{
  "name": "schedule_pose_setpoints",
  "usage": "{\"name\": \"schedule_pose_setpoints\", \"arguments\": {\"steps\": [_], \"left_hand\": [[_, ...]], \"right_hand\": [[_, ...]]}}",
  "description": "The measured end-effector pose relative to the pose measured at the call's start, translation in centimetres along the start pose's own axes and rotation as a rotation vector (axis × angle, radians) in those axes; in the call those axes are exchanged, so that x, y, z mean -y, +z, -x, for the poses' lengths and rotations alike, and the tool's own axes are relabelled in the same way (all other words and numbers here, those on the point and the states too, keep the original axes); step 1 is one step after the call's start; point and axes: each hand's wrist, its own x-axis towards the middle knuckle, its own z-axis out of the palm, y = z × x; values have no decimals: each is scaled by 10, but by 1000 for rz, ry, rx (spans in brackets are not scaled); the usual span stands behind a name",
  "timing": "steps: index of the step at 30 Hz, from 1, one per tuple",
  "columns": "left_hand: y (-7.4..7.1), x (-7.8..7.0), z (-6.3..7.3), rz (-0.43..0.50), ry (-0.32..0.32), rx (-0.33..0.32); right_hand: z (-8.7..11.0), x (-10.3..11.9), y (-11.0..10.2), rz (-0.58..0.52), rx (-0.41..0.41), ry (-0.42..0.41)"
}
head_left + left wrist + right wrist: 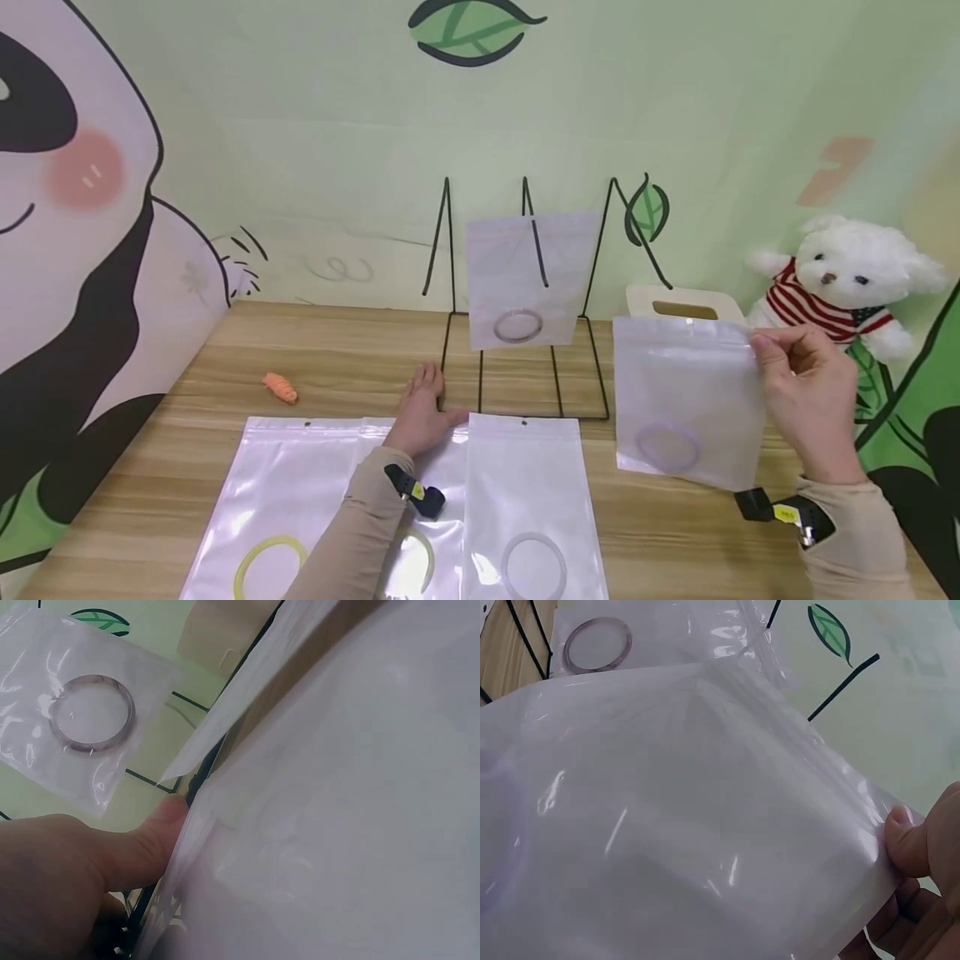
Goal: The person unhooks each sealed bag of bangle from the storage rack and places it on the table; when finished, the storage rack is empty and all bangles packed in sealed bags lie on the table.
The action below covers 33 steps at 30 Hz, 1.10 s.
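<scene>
In the head view my right hand [813,400] pinches the top right corner of a translucent zip bag [690,392] with a pale purple bangle [667,447] inside. The bag hangs upright, right of a black wire display rack [604,367]. Another zip bag [491,258] with a brownish-purple bangle [517,326] hangs from the rack's middle hook. My left hand [423,412] rests at the rack's front left base corner, thumb spread to the right. In the left wrist view, the thumb [142,847] lies beside a bag's edge; the other fingers are mostly hidden.
On the table [660,542] in front lie a bag with a yellow bangle [247,567], a partly covered bag with a pale bangle [429,554], and a bag with a whitish bangle [534,537]. An orange object [281,387], white box [682,298] and plush bear [847,275] stand around.
</scene>
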Motion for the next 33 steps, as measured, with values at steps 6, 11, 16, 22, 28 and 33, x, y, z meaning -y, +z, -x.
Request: {"name": "schedule_pose_setpoints", "arguments": {"steps": [6, 11, 16, 22, 28, 33], "left_hand": [[1, 1, 0, -10, -7, 2], [1, 0, -1, -20, -5, 0], [0, -1, -2, -21, -8, 0], [0, -2, -2, -24, -19, 9], [0, -2, 1, -3, -5, 0], [0, -1, 2, 8, 6, -5]], "right_hand": [[-2, -13, 3, 48, 40, 22], [4, -25, 10, 57, 109, 47], [13, -37, 15, 90, 212, 65], [21, -49, 19, 146, 295, 50], [28, -60, 21, 185, 367, 55], [34, -65, 21, 192, 422, 80]]}}
